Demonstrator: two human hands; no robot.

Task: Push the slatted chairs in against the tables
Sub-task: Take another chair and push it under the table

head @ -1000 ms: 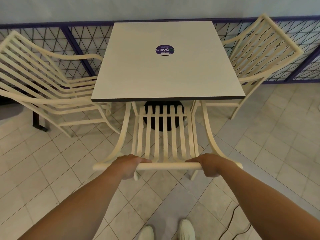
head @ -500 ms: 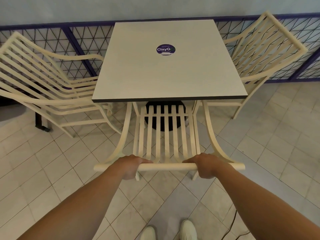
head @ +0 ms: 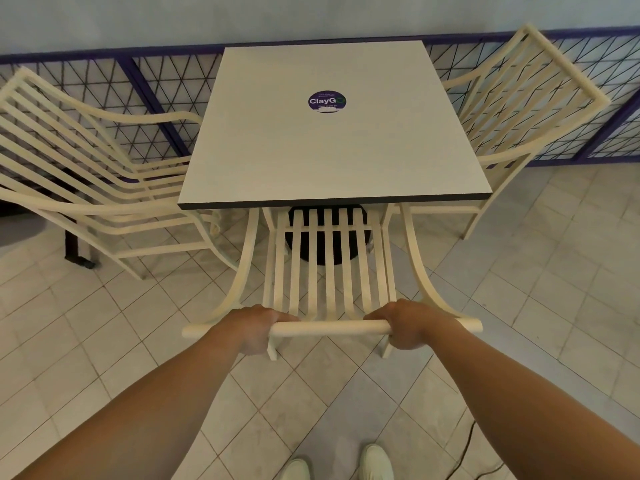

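The slatted chair (head: 329,271) in front of me stands with its seat tucked under the near edge of the tabletop (head: 332,150), and its back slats rise toward me to the round top rail (head: 329,329). My left hand (head: 254,329) is wrapped around that rail left of its middle, fingers curled over the top; my right hand (head: 410,327) grips it the same way right of the middle. Both ends of the rail stick out past my hands. The tabletop is square and pale with a dark edge, and a round purple sticker (head: 327,101) sits near its centre. A dark round base (head: 329,237) shows under it through the slats. A second chair (head: 97,181) stands at the tabletop's left side and a third chair (head: 512,109) at its right. Behind them runs a purple railing (head: 145,88) with a wire lattice. My pale shoes (head: 375,460) rest on the tiled floor (head: 536,306) below.
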